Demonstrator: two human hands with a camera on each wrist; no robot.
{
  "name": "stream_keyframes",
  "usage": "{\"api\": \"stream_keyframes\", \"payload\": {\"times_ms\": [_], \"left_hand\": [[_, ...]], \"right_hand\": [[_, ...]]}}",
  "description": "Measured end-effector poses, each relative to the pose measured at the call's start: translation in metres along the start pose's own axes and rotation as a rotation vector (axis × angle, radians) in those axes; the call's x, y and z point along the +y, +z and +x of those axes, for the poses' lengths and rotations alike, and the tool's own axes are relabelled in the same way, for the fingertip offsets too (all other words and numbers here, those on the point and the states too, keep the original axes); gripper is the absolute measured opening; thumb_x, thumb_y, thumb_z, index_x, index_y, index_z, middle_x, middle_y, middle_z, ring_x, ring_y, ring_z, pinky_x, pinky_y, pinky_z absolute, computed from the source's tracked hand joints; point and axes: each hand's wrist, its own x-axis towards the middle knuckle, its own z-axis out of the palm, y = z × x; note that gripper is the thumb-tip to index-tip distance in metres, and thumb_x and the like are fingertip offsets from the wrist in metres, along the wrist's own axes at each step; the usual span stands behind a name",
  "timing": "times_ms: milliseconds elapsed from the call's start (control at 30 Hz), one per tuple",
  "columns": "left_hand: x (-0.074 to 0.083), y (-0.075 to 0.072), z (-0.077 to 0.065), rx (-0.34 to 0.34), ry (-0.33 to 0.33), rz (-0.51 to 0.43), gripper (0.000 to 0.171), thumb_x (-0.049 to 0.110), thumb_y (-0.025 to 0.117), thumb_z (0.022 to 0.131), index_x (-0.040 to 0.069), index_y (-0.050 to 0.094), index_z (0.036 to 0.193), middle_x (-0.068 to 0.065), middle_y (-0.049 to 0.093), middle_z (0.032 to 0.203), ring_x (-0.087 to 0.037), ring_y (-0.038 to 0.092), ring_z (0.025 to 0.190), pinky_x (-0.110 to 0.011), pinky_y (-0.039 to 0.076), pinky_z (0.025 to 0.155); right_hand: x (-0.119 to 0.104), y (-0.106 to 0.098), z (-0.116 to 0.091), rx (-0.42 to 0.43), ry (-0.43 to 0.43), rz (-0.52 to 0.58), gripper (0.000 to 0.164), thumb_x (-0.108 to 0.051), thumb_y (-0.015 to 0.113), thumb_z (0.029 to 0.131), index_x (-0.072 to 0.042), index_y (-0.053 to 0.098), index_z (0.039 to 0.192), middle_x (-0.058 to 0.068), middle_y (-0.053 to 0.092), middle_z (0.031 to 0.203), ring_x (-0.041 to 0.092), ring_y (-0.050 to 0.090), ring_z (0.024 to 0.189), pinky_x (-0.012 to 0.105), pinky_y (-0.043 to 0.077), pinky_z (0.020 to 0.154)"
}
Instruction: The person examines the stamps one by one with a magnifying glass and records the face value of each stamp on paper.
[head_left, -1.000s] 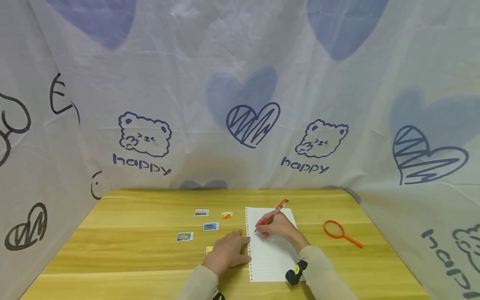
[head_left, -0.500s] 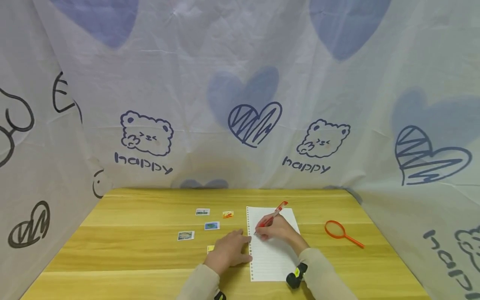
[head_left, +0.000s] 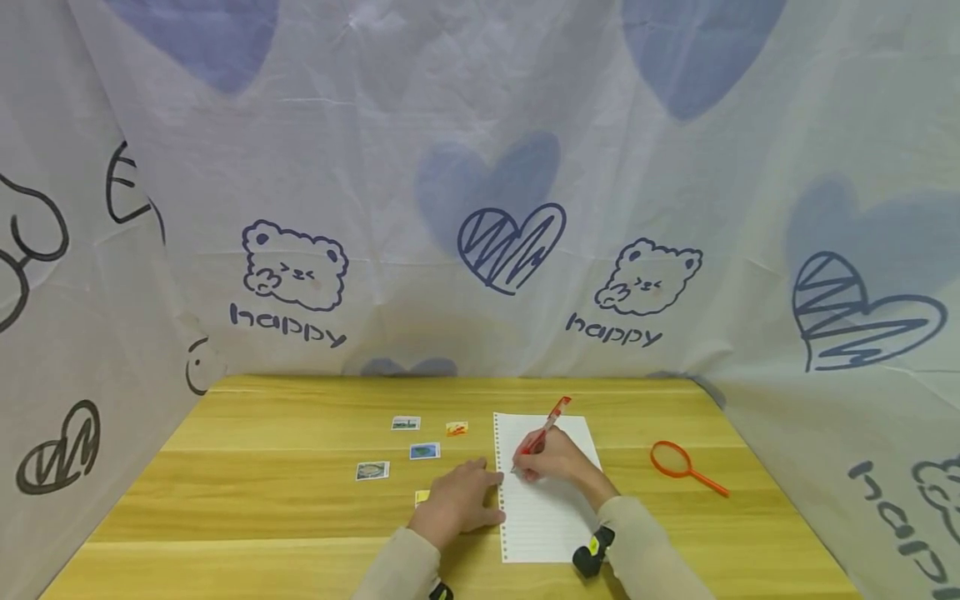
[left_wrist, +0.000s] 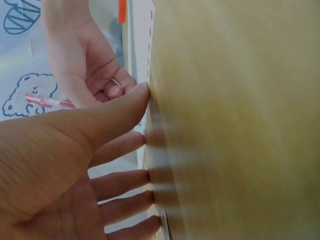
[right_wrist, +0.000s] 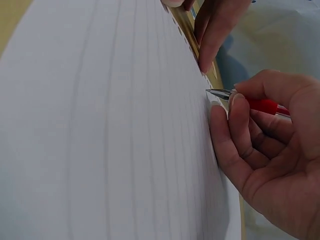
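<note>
A sheet of lined paper (head_left: 543,525) with punched holes down its left side lies on the wooden table. My right hand (head_left: 551,457) pinches a red pen (head_left: 555,412) between thumb and fingers, its metal tip at the paper near the upper left. In the right wrist view the pen (right_wrist: 262,105) slants over the ruled lines, and the curled lower fingers rest on the page. My left hand (head_left: 457,500) lies with spread fingers at the paper's left edge; in the left wrist view its thumb (left_wrist: 132,102) touches that edge. A yellow stamp (head_left: 422,497) is partly hidden by this hand.
Left of the paper lie several small stamps, among them a blue stamp (head_left: 424,451) and an orange-yellow stamp (head_left: 456,428). To the right is a red-orange magnifying glass (head_left: 672,459). A printed white cloth (head_left: 480,342) hangs behind the table (head_left: 247,467).
The pen has shifted slightly and stands a little steeper, its tip marginally lower on the page. My left hand stays at the paper's edge; the whole view drifts slightly.
</note>
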Motion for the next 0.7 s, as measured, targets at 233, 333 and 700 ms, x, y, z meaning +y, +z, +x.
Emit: {"api": "stream_keyframes", "payload": {"times_ms": [233, 333, 700], "left_hand": [[0.0012, -0.0001, -0.0004, 0.000, 0.004, 0.004, 0.059, 0.039, 0.083, 0.085, 0.017, 0.067, 0.137, -0.017, 0.054, 0.154, -0.037, 0.054, 0.141, -0.059, 0.050, 0.109], [0.0009, 0.0006, -0.0001, -0.005, 0.001, 0.005, 0.059, 0.040, 0.083, 0.085, 0.017, 0.066, 0.138, -0.017, 0.054, 0.154, -0.038, 0.054, 0.141, -0.059, 0.051, 0.109], [0.0004, 0.0007, 0.0016, -0.019, -0.007, 0.010, 0.060, 0.041, 0.082, 0.086, 0.018, 0.065, 0.139, -0.016, 0.053, 0.156, -0.037, 0.053, 0.142, -0.060, 0.050, 0.109]], "right_hand": [[-0.0007, -0.0001, -0.0016, 0.024, 0.022, -0.005, 0.009, -0.011, 0.075, 0.089, -0.002, 0.074, 0.088, -0.001, 0.069, 0.066, 0.008, 0.062, 0.059, 0.021, 0.051, 0.057], [0.0003, -0.0006, -0.0018, 0.034, 0.030, 0.000, 0.009, -0.011, 0.075, 0.089, -0.003, 0.074, 0.088, 0.000, 0.069, 0.066, 0.008, 0.062, 0.059, 0.022, 0.051, 0.057], [0.0037, -0.0025, 0.0007, -0.011, -0.003, 0.013, 0.010, -0.010, 0.073, 0.089, 0.000, 0.073, 0.087, -0.001, 0.068, 0.066, 0.008, 0.062, 0.059, 0.020, 0.051, 0.057]]}}
